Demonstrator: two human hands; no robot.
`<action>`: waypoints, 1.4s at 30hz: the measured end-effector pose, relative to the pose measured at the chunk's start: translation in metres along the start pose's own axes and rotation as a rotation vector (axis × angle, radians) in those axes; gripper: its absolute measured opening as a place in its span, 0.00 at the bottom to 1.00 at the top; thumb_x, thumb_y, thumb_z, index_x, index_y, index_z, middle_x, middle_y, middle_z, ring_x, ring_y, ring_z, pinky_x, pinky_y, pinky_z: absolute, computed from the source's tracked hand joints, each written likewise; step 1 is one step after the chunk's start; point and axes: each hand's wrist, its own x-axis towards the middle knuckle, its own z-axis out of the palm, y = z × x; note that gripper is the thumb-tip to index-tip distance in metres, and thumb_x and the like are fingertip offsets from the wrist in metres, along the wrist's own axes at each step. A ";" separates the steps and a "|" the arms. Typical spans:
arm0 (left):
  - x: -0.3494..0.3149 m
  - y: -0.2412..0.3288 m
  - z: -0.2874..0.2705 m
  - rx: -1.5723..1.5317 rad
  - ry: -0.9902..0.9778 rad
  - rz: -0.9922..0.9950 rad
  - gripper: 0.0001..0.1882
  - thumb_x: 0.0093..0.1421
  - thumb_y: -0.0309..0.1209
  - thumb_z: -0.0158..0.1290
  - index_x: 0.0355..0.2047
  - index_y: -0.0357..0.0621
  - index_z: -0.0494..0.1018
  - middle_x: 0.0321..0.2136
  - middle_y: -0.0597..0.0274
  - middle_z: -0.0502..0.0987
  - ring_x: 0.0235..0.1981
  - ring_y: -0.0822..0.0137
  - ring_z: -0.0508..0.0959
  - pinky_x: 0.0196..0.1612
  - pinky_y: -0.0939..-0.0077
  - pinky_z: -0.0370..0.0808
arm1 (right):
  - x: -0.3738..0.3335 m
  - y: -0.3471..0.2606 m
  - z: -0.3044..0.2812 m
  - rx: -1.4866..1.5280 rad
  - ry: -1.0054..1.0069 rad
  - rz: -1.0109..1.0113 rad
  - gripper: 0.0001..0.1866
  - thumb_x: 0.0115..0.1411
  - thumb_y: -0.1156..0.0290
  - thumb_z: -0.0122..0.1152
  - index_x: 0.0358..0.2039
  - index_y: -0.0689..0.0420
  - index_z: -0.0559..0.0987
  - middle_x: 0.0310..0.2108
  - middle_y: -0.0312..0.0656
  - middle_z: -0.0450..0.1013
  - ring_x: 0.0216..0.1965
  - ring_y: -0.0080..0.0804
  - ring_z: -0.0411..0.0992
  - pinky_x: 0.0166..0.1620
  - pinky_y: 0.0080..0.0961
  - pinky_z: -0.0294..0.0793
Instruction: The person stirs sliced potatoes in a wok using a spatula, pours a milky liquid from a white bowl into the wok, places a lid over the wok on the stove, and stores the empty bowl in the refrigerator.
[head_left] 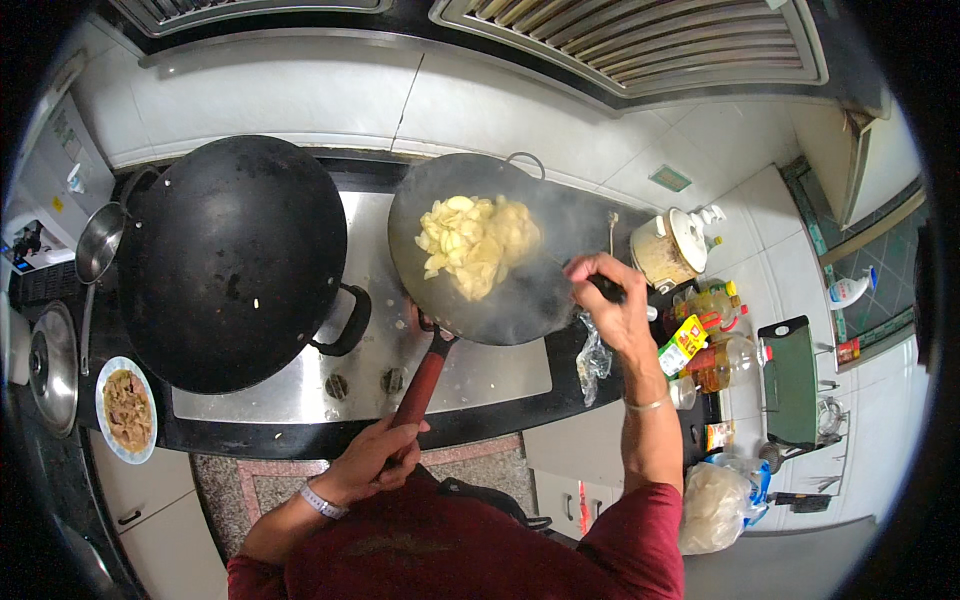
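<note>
A grey wok (415, 275) sits on the right side of the stove, with pale yellow slices, like potato (462, 240), heaped in it under steam. Its reddish-brown handle (425, 380) points toward me. My left hand (378, 462) is closed around the lower end of that handle. Over the wok's right rim, my right hand (612, 300) grips a black-handled cooking utensil (606, 288). The utensil's head is lost in steam and blur among the slices.
A large black wok (235, 270) covers the left burner. Further left are a ladle (100, 245), a steel lid (55, 368) and a plate of cooked meat (128, 410). On the right stand a cream pot (665, 250) and oil bottles (725, 362), beside a crumpled plastic bag (593, 362).
</note>
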 end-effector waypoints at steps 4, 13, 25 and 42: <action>-0.002 0.001 -0.001 -0.016 -0.029 -0.008 0.17 0.67 0.40 0.42 0.49 0.43 0.63 0.19 0.68 0.67 0.10 0.81 0.58 0.13 0.85 0.56 | -0.005 0.007 -0.028 0.048 0.028 0.201 0.02 0.49 0.80 0.54 0.24 0.63 0.75 0.25 0.36 0.74 0.26 0.20 0.70 0.31 0.18 0.70; 0.002 -0.003 -0.001 -0.015 -0.016 -0.015 0.17 0.68 0.39 0.41 0.50 0.42 0.64 0.19 0.68 0.67 0.10 0.81 0.57 0.13 0.85 0.55 | 0.042 0.055 0.009 0.171 -0.064 -0.025 0.04 0.50 0.83 0.53 0.26 0.62 0.75 0.35 0.40 0.76 0.29 0.28 0.74 0.34 0.23 0.74; 0.000 -0.002 0.002 -0.009 0.015 0.018 0.18 0.67 0.40 0.43 0.50 0.40 0.64 0.20 0.68 0.67 0.10 0.81 0.58 0.13 0.86 0.56 | 0.044 0.009 0.032 0.655 0.146 0.225 0.06 0.53 0.80 0.50 0.28 0.68 0.75 0.34 0.48 0.75 0.24 0.33 0.75 0.28 0.25 0.78; 0.001 -0.004 -0.001 -0.043 0.021 0.020 0.18 0.67 0.41 0.43 0.49 0.40 0.64 0.21 0.68 0.67 0.09 0.81 0.58 0.11 0.86 0.54 | -0.026 0.030 -0.006 0.589 0.172 0.290 0.07 0.50 0.82 0.50 0.28 0.67 0.77 0.33 0.50 0.76 0.19 0.32 0.74 0.24 0.25 0.79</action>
